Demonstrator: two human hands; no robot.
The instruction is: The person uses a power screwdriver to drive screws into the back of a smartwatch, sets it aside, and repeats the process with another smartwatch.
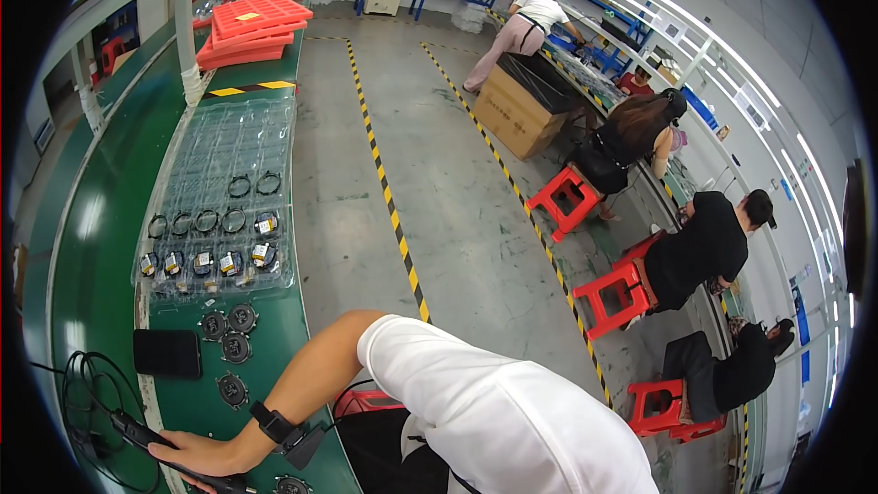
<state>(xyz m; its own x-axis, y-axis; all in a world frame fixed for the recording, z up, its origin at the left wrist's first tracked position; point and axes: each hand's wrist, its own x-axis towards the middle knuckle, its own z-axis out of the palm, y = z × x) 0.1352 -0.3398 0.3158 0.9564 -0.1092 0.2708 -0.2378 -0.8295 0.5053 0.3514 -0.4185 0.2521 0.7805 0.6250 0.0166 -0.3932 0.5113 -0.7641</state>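
My right hand (pixel 206 454) is closed around a black pen-shaped electric tool (pixel 137 432), with a cable at its upper end, at the lower left. A black strap (pixel 273 421) with a small dark device circles my wrist. Near that hand, round black watch cases (pixel 232 391) with lugs lie on the green bench (pixel 183 402); one more (pixel 291 485) sits by the bottom edge. A black phone-like slab (pixel 167 353) rests to the left of them. Beyond are clear blister trays (pixel 229 146) with ring-shaped parts (pixel 208 220) and labelled watch modules (pixel 230 263). My left hand is out of view.
Coiled black cable (pixel 91 393) hangs at the bench's left. Red foam trays (pixel 251 23) are stacked at its far end. White uprights (pixel 186 27) stand along the bench. Across the taped aisle (pixel 402 220), several people work on red stools (pixel 613 297) beside a cardboard box (pixel 517 110).
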